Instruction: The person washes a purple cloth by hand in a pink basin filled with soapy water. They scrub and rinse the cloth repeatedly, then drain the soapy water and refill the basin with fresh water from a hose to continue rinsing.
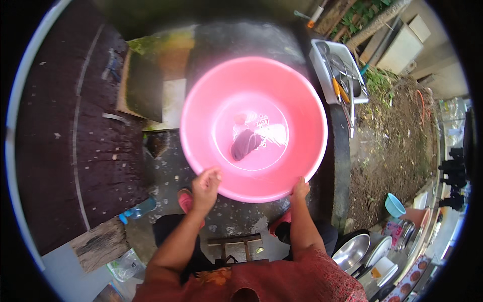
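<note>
A large round pink plastic basin [254, 190] stands in front of me on the wet ground. Inside it, on a bottom printed with white figures and lettering, lies a small dark purplish bundle [246, 145] that looks like wet, folded cloth. Shallow clear water seems to cover part of the bottom. My right hand [300, 188] grips the near right rim, fingertips over the edge. At the near left rim is my left hand [206, 188], its fingers curled; whether it holds the rim or only hovers over it is unclear.
A white plastic tub [317, 68] of kitchen utensils sits on the concrete ledge [341, 162] at right. Left are a dark sheeted surface [109, 162], a mossy box [145, 83] and a plastic bottle [143, 208]. Steel bowls [353, 249] and dishes stand at lower right.
</note>
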Demonstrator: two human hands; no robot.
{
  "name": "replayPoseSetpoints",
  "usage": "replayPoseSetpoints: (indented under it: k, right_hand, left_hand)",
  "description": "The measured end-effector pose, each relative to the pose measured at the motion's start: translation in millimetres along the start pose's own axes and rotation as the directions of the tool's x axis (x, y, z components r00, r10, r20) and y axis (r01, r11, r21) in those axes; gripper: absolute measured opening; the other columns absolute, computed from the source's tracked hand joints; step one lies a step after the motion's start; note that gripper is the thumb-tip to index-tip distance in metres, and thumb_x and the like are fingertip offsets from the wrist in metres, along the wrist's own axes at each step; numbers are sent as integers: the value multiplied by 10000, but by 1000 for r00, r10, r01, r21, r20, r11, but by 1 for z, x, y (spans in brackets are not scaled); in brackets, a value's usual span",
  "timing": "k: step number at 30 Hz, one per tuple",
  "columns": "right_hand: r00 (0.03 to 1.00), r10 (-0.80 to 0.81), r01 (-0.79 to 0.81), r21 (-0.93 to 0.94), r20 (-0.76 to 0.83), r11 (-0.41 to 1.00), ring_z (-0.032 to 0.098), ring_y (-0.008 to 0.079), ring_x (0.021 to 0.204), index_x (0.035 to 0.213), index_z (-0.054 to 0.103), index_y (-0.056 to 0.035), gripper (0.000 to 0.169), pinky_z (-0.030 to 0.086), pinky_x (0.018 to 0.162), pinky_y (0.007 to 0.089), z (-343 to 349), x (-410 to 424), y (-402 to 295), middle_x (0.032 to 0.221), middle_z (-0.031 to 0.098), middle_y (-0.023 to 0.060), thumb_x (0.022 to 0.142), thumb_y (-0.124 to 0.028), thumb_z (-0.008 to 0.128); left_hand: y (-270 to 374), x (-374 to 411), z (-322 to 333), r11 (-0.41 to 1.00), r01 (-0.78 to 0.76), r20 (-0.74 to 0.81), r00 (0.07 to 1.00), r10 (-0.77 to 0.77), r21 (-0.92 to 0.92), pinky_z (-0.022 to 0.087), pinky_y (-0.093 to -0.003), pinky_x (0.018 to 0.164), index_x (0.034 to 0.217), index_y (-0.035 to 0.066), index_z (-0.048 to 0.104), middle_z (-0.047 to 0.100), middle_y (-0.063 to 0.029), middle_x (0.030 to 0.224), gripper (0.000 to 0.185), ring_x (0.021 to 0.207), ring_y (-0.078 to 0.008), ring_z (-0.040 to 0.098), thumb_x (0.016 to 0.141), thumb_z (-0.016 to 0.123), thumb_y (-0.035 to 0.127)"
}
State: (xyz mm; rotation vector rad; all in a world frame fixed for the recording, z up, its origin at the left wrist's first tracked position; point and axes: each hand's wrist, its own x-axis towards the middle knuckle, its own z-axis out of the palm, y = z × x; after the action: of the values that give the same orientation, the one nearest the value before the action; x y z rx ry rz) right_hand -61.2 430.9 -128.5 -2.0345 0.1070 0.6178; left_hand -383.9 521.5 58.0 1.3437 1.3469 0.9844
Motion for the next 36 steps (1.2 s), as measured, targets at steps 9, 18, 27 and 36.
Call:
replayPoseSetpoints:
  k: [9,18,27,36]
  right_hand:
    - [882,-15,59,-78,470,995,600,163,747,1276,404,36,558,456,626,259,-17,-103,-150,871,606,79,763,-64,598]
    - [412,-109,185,34,904,982,531,132,623,738,582,-9,100,432,576,267,-34,-372,-354,700,573,58,790,-83,625]
    - [-598,-683,-425,556,420,714,435,182,401,827,582,-80,175,293,342,304,-43,-642,-582,645,545,151,893,-198,471]
    - [-334,-768,-391,662,546,640,333,63,357,983,681,-152,184,228,329,211,-36,-668,-583,564,503,37,837,-251,629]
  left_hand:
    - [253,-74,-151,980,-159,-56,984,166,121,478,-272,607,884,3,659,633,-76,714,104,649,-164,600,788,620,12]
    - [370,47,-524,347,192,-384,651,655,918,313,-362,1006,1213,50,517,481,-153,1261,352,1188,-292,431,877,529,153]
    - [333,61,-741,139,-31,-32,904,427,990,407,-304,913,1145,58,583,577,-111,1123,308,1035,-215,536,919,496,249]
    - [331,128,-695,210,403,-438,884,164,891,447,-328,677,1028,75,646,606,-92,764,475,704,-208,578,926,400,468]
